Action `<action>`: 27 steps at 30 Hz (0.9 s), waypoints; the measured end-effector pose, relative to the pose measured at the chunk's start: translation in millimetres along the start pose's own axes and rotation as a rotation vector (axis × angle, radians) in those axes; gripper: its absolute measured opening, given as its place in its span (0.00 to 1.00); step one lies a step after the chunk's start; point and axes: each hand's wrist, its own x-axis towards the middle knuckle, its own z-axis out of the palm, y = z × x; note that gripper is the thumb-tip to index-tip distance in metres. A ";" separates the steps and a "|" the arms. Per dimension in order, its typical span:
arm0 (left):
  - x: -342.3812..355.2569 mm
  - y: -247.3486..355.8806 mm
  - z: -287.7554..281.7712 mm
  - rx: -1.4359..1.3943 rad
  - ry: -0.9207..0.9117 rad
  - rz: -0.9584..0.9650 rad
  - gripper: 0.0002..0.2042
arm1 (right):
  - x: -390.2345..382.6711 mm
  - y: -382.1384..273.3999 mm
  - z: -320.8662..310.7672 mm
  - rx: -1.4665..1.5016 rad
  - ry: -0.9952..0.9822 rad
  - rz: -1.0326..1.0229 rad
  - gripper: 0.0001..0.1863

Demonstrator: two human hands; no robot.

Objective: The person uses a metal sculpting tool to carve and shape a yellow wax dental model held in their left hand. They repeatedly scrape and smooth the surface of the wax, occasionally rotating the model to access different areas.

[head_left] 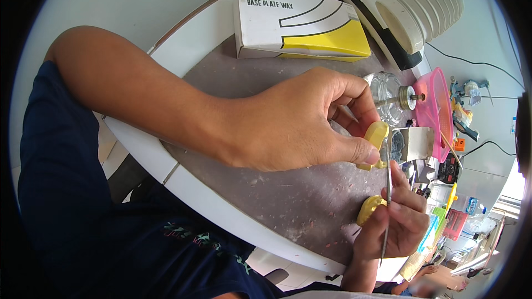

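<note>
My left hand (293, 124) reaches in from the left, with thumb and fingers pinched around a yellow dental cast (378, 132) above the table. My right hand (402, 224), at the lower right, grips a thin metal carving tool (389, 180) like a pen. The tool's upper end lies against the right side of the cast, or just in front of it; I cannot tell if they touch. A second yellow dental cast (368, 209) rests on the grey tabletop (299, 205), close beside my right fingers. Fingers hide part of the held cast.
A white and yellow cardboard box (299, 22) lies at the back. Beyond the held cast are a glass spirit burner (387, 99), a small open box (418, 141) and a pink basket (432, 108). A ribbed white hose (429, 8) stands at the far right.
</note>
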 end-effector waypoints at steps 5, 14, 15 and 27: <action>-0.1 2.6 -1.0 0.012 -0.008 -0.066 0.13 | 16.8 0.1 -0.2 -0.054 0.338 0.118 0.09; 0.3 3.8 -3.8 0.067 -0.014 -0.110 0.13 | 45.9 22.3 -13.1 0.027 0.384 0.278 0.03; 0.2 4.0 -3.6 0.061 -0.014 -0.108 0.13 | 46.5 23.5 -13.0 0.033 0.374 0.279 0.03; 0.5 6.0 -2.9 0.035 -0.019 -0.112 0.12 | 48.2 24.8 -10.1 -0.006 0.378 0.318 0.03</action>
